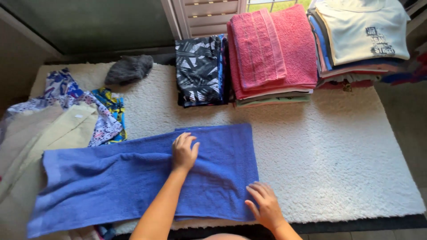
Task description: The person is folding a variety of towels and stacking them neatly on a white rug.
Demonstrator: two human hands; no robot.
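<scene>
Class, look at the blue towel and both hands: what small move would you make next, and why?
Probably slide the left hand leftward to smooth the blue towel. Its right half lies doubled over and flat, with the right hand pinning the lower right corner, while the left part is rumpled and hangs off the white fleece mat.

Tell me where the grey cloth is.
The grey cloth lies bunched at the white rug's far edge, left of the black-and-white patterned stack, beyond the blue towel.

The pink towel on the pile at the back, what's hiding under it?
Under the folded pink terry towel only thin edges of other folded cloths peek out, pale and greenish. The rest of them is covered, so I cannot tell what they are.
</scene>
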